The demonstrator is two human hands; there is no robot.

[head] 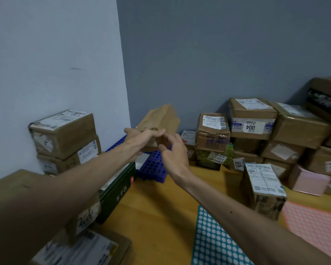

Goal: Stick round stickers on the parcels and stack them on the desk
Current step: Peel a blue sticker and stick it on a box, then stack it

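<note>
Left hand [141, 139] lies against a blurred, tilted brown parcel [161, 117] above the blue crate [153, 167], grip unclear; right hand [173, 152] hovers beside it, fingers loosely spread.

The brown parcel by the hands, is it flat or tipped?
Tipped. The brown parcel slants, its far end raised above the blue crate.

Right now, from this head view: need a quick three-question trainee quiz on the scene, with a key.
1. True or false: the teal sticker sheet lies on the desk.
2. The perforated crate is: A) blue B) red C) yellow
3. Fill in: the upside-down label with big digits reads ___.
Key: 1 true; 2 A; 3 004.
</note>
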